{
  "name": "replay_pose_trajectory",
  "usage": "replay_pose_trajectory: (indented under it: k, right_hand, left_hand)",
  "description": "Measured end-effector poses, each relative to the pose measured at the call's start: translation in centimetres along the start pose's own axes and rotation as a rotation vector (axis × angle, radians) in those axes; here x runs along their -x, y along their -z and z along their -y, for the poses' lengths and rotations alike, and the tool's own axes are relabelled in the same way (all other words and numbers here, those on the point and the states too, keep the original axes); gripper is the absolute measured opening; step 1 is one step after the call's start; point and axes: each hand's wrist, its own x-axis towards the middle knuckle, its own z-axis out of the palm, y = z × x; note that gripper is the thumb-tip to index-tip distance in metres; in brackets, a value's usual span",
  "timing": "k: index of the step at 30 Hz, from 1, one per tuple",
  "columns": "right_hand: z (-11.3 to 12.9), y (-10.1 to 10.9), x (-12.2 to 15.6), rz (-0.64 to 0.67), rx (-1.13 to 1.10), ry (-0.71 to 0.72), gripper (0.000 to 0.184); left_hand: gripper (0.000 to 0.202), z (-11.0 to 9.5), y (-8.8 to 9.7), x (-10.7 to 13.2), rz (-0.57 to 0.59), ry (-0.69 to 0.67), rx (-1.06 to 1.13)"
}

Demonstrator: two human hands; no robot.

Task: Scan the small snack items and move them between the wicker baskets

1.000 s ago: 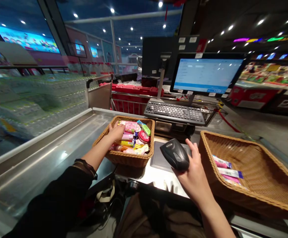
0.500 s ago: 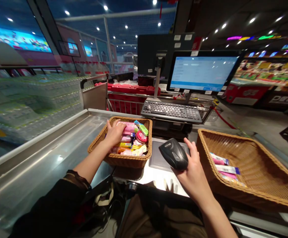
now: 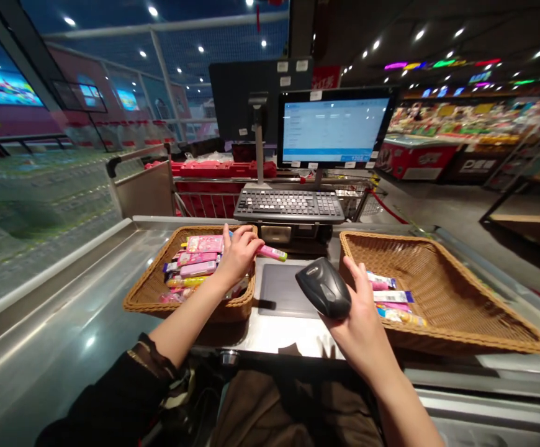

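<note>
My left hand (image 3: 239, 253) is closed on a slim pink packet with a green end (image 3: 272, 251), held over the right rim of the left wicker basket (image 3: 146, 292). Pink and purple packets (image 3: 200, 257) and a yellow one (image 3: 186, 282) lie in that basket. My right hand (image 3: 356, 316) grips a black handheld barcode scanner (image 3: 324, 288) above the counter, its head turned toward the left. Close to the right hand stands the second wicker basket (image 3: 456, 279), with several small packets (image 3: 393, 298) at its left side.
A grey flat plate (image 3: 282, 290) is set in the counter between the baskets. Behind it are a keyboard (image 3: 288, 203) and a lit monitor (image 3: 333, 130). A metal counter (image 3: 88, 323) stretches left; a shopping cart (image 3: 205, 202) stands beyond.
My left hand has moved right, out of the left basket, with the pink packet in it. The view has turned to the right. My right hand keeps hold of the scanner.
</note>
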Motion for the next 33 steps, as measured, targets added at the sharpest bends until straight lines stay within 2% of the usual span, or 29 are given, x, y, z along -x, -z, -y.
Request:
replay_pose_trajectory:
  k: [7,16,23,28,33]
  right_hand:
    - [-1.4,0.8,0.4,0.073,0.025,0.050,0.035]
    - [-1.8,0.5,1.0,0.072,0.071,0.027,0.039]
    - [-1.7,0.4,1.4,0.093,0.069,0.032,0.036]
    - [-1.8,0.2,1.7,0.035,0.063,0.017,0.038]
    - [-1.9,0.5,1.5,0.111,0.077,0.017,0.041]
  left_hand:
    - [0.028,-2.5,-1.4,-1.9,0.018,-0.093,0.085]
    - [0.028,-3.3,-3.1,-3.3,-0.028,-0.162,0.098]
    - [0.028,-3.6,-3.2,-3.7,0.010,-0.151,0.086]
    - [0.031,-3.8,-3.2,-3.9,0.007,-0.140,0.078]
    - [0.030,-3.8,-3.0,-4.2,-0.016,-0.142,0.088]
